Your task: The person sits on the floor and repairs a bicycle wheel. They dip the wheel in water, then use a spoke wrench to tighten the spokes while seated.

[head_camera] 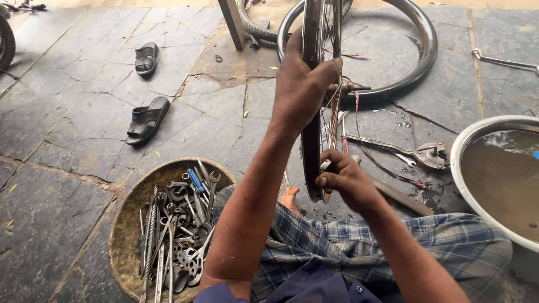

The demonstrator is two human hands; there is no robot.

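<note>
My left hand (303, 84) grips the dark rim of a bicycle wheel (312, 33) that stands upright on edge in front of me. My right hand (343, 180) is closed low at the rim's bottom, pinching a small metal tool (327, 164) against the spokes (335, 115). Thin spokes run between my two hands. My bare foot (290, 197) shows just under the wheel, and my checked cloth-covered legs fill the lower frame.
A round basket (124, 235) of several wrenches and tools sits at lower left. A bare wheel rim (428, 45) and a tyre (255, 28) lie behind. A metal basin (461, 147) of muddy water stands at right. Two black sandals (147, 119) lie on the cracked stone floor.
</note>
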